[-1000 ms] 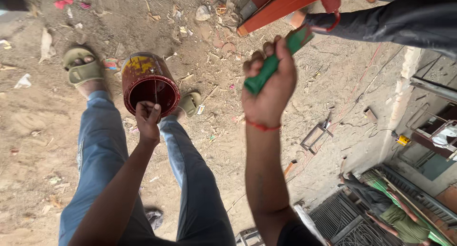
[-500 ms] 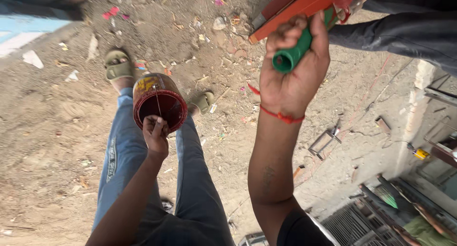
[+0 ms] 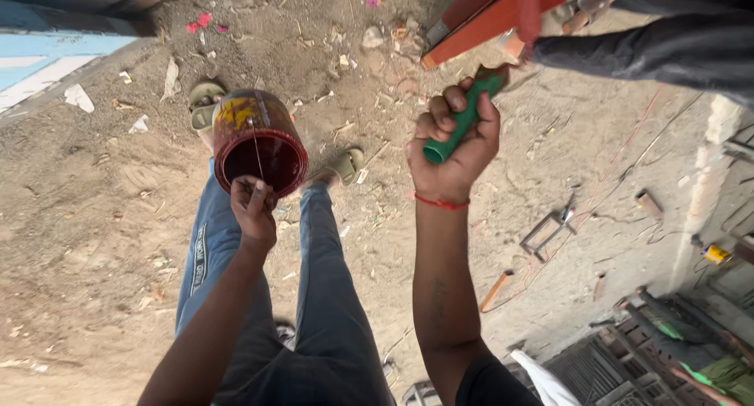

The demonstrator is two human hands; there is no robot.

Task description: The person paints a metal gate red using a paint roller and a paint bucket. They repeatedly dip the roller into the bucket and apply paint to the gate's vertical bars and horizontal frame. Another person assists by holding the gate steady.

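Observation:
My left hand (image 3: pixel 253 211) is closed on the thin wire handle of a paint can (image 3: pixel 258 141), which hangs below it with dark red paint inside. My right hand (image 3: pixel 453 144) is raised and grips the green handle (image 3: pixel 463 120) of a brush, its head hidden against an orange-red painted metal bar (image 3: pixel 491 13) at the top. A dark grey bar (image 3: pixel 652 45) runs beside it. A red thread circles my right wrist. My legs in blue jeans and my sandalled feet (image 3: pixel 344 165) stand on the dirt below.
The sandy ground (image 3: pixel 94 241) is strewn with paper scraps and stones. A light blue wall (image 3: pixel 47 53) is at the upper left. Metal frame pieces (image 3: pixel 550 232) and an orange-handled tool (image 3: pixel 496 290) lie to the right, with metal grilles (image 3: pixel 605 367) at the lower right.
My view has shifted, so the can and both hands sit lower and further right in frame. My right hand has lowered a little below the orange-red bar. Both grips are unchanged.

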